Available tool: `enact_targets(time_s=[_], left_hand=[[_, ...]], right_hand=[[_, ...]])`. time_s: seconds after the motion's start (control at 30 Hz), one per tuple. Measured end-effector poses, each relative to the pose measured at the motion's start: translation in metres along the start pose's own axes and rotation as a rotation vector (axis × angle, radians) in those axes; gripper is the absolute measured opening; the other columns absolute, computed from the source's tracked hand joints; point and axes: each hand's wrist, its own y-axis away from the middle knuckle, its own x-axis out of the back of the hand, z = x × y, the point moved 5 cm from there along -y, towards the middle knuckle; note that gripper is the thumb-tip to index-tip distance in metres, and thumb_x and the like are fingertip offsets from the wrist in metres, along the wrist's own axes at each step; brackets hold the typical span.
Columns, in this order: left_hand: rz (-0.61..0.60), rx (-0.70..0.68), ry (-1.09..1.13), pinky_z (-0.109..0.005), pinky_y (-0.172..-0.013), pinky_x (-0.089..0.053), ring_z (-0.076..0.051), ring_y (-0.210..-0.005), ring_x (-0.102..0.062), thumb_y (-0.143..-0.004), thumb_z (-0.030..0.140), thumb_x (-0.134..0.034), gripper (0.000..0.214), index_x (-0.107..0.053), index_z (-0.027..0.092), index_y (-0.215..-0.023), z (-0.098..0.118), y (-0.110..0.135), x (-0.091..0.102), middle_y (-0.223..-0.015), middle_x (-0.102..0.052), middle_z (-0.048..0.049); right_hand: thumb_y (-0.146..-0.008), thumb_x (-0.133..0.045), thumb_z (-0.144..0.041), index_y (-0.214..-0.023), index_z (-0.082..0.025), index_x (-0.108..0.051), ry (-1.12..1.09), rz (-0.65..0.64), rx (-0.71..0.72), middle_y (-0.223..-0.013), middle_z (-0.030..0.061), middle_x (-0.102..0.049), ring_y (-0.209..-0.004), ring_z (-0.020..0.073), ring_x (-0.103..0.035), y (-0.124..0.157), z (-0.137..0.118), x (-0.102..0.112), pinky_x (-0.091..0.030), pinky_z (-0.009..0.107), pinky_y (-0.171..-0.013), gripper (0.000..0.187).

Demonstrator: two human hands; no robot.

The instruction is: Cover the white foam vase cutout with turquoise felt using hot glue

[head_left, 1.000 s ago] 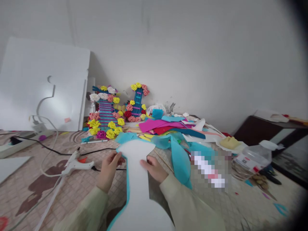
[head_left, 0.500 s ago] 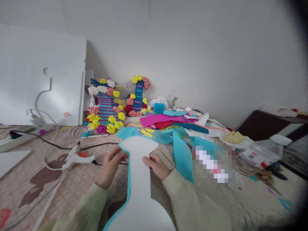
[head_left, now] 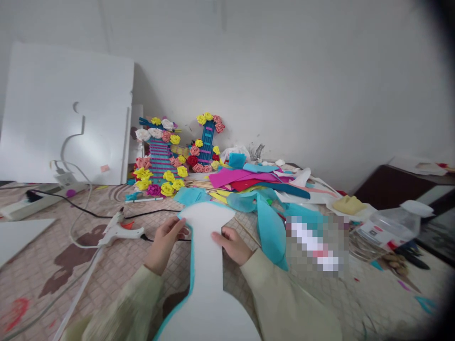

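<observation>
Hands meet at the narrow neck of a white foam cutout (head_left: 206, 265) in the lower middle of the frame. The cutout is shaped like a guitar body, with a rounded head at the top, a slim neck and a wide base running off the bottom edge; a turquoise strip (head_left: 191, 265) lines its left edge. The left hand (head_left: 164, 244) sits just left of the neck, its fingers (head_left: 177, 226) bent and pressing together against the turquoise edge near the head. The right hand (head_left: 232, 244) lies on the right side of the neck, its fingers (head_left: 217, 237) held close together and flat on the white face. Both sleeves are pale green.

A white hot glue gun (head_left: 119, 230) lies on the patterned surface (head_left: 106, 265) left of the left hand, apart from it, with its cord trailing toward the lower left. A power strip (head_left: 31, 203) sits at the far left. Above centre, two blue stick models covered in paper flowers (head_left: 163, 156) stand against the wall, beside a large white foam board (head_left: 67, 118) with a shape cut out of it. Heaped felt sheets (head_left: 249, 182) in pink, red and turquoise spread right of centre, and a clear plastic bottle (head_left: 391, 227) lies on its side at the right.
</observation>
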Motion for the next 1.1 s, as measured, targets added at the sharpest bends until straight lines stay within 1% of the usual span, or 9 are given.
enact_targets(time_s=[0.13, 0.23, 0.4, 0.5, 0.63, 0.77, 0.9, 1.0, 1.1], left_hand=[[-0.040, 0.084, -0.056, -0.023, -0.046, -0.038, -0.016, -0.063, -0.056, -0.069, 0.044, -0.054, 0.044, -0.048, 0.017, -0.104, 0.014, 0.015, 0.001, -0.089, -0.058, -0.0080], [-0.083, 0.134, -0.136, -0.023, -0.043, -0.037, -0.016, -0.062, -0.056, -0.069, 0.046, -0.053, 0.045, -0.048, 0.019, -0.105, 0.027, 0.036, 0.010, -0.091, -0.058, -0.0089], [0.149, 0.216, -0.022, -0.029, -0.059, -0.047, -0.022, -0.083, -0.056, -0.060, 0.041, -0.064, 0.040, -0.055, 0.023, -0.095, 0.016, 0.055, 0.063, -0.104, -0.056, -0.0069], [0.160, 0.193, 0.222, -0.037, -0.076, -0.047, -0.026, -0.098, -0.051, -0.055, 0.040, -0.064, 0.035, -0.058, 0.024, -0.086, -0.005, 0.052, 0.094, -0.101, -0.059, -0.0053], [0.150, 0.238, 0.295, -0.037, -0.086, -0.042, -0.025, -0.105, -0.048, -0.055, 0.035, -0.063, 0.038, -0.058, 0.022, -0.091, -0.021, 0.053, 0.115, -0.104, -0.060, -0.0056], [0.072, 0.185, 0.169, -0.039, -0.088, -0.041, -0.026, -0.108, -0.047, -0.061, 0.040, -0.060, 0.041, -0.056, 0.024, -0.098, -0.012, 0.077, 0.098, -0.110, -0.057, -0.0054], [0.131, 0.136, -0.166, -0.042, -0.094, -0.035, -0.027, -0.107, -0.047, -0.065, 0.045, -0.055, 0.037, -0.057, 0.022, -0.093, -0.008, 0.113, 0.068, -0.104, -0.059, -0.0065], [-0.026, 0.004, -0.516, -0.042, -0.095, -0.035, -0.026, -0.105, -0.048, -0.068, 0.042, -0.054, 0.034, -0.058, 0.024, -0.097, -0.009, 0.130, 0.043, -0.105, -0.059, -0.0051], [-0.156, -0.165, -0.768, -0.043, -0.093, -0.037, -0.024, -0.104, -0.048, -0.071, 0.035, -0.051, 0.034, -0.056, 0.024, -0.103, -0.008, 0.138, 0.030, -0.108, -0.057, -0.0059]], right_hand=[[-0.068, -0.054, -0.046, -0.057, -0.018, -0.042, -0.077, 0.088, -0.026, -0.053, -0.0044, -0.042, -0.050, 0.0094, -0.038, -0.006, 0.005, 0.011, -0.028, 0.022, -0.046, 0.032], [-0.068, -0.054, -0.047, -0.059, -0.017, -0.043, -0.066, 0.108, -0.076, -0.053, -0.0041, -0.044, -0.048, 0.0089, -0.040, -0.007, 0.006, 0.016, -0.029, 0.022, -0.042, 0.033], [-0.069, -0.048, -0.055, -0.058, -0.019, -0.041, 0.099, 0.051, -0.225, -0.046, -0.0046, -0.044, -0.033, 0.0083, -0.038, -0.004, 0.015, 0.019, -0.024, 0.021, -0.030, 0.039], [-0.073, -0.036, -0.061, -0.055, -0.018, -0.044, 0.245, 0.003, -0.277, -0.043, -0.0010, -0.049, -0.031, 0.0104, -0.042, -0.002, 0.018, 0.021, -0.027, 0.022, -0.030, 0.047], [-0.078, -0.027, -0.058, -0.045, -0.019, -0.045, 0.525, 0.157, -0.150, -0.036, 0.0019, -0.047, -0.035, 0.0127, -0.046, 0.000, 0.006, 0.037, -0.034, 0.026, -0.041, 0.055], [-0.079, -0.037, -0.044, -0.048, -0.019, -0.048, 0.580, 0.208, 0.015, -0.040, 0.0010, -0.049, -0.042, 0.0131, -0.048, -0.005, -0.016, 0.041, -0.034, 0.026, -0.048, 0.041], [-0.077, -0.041, -0.035, -0.052, -0.018, -0.049, 0.598, 0.034, 0.129, -0.043, -0.0016, -0.050, -0.042, 0.0102, -0.047, -0.026, -0.048, 0.009, -0.033, 0.023, -0.048, 0.031], [-0.074, -0.045, -0.031, -0.050, -0.018, -0.048, 0.805, -0.153, 0.313, -0.044, -0.0019, -0.048, -0.044, 0.0100, -0.046, -0.047, -0.077, -0.047, -0.031, 0.023, -0.048, 0.027], [-0.067, -0.054, -0.033, -0.046, -0.018, -0.044, 0.862, -0.213, 0.392, -0.047, -0.0006, -0.048, -0.056, 0.0139, -0.048, -0.069, -0.092, -0.110, -0.032, 0.025, -0.053, 0.028]])
